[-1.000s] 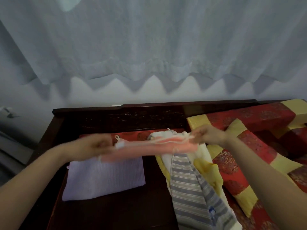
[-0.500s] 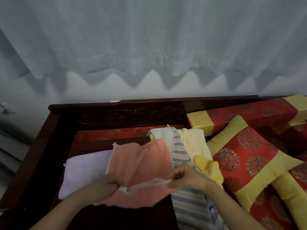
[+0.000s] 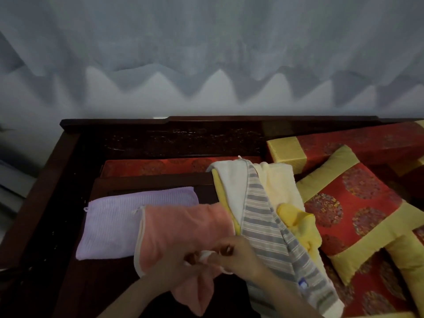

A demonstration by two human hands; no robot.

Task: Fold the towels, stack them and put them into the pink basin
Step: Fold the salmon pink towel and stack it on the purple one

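Since before, we have brought our left grip (image 3: 176, 263) and right grip (image 3: 238, 255) together, both pinching corners of the pink towel (image 3: 183, 228), which partly overlies the purple towel (image 3: 128, 216).

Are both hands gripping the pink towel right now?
Yes, the left hand and right hand both pinch the near edge of the pink towel.

Dark wooden bench (image 3: 160, 143) bears lilac towel (image 3: 119, 223), towel pile (image 3: 259, 216), red cushions (image 3: 344, 221).
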